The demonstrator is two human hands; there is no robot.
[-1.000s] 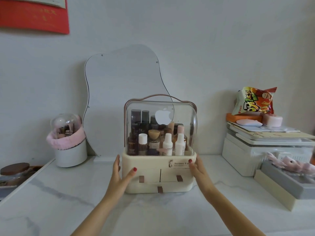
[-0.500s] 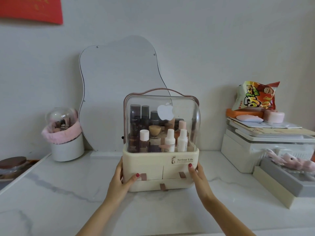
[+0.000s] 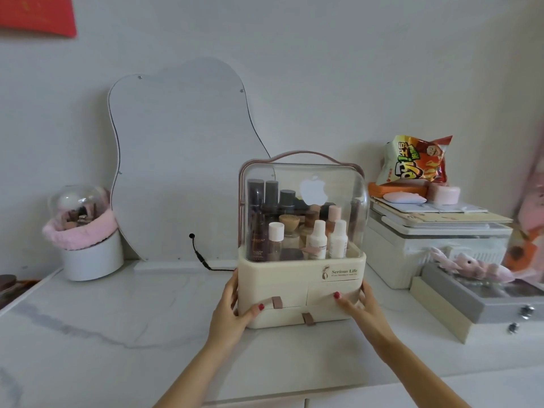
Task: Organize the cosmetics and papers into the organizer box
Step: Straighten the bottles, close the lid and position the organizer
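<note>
White marble table [image 3: 117,334] against a pale wall carries the cream organizer box [image 3: 300,290], standing upright at the middle right with bottles [image 3: 316,241] under its clear dome. Left hand [image 3: 232,312] and right hand [image 3: 357,307] grasp its base from either side, thumbs across the drawer fronts. A wavy mirror [image 3: 179,160] leans behind.

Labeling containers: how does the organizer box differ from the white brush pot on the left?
The organizer box is squarish and cream, with drawers and a carry handle; the white brush pot is round, with neither. The box is held by the left hand and right hand; the pot stands untouched by the mirror. A pink cloth wraps the pot, not the box. Both have clear domes.
</note>
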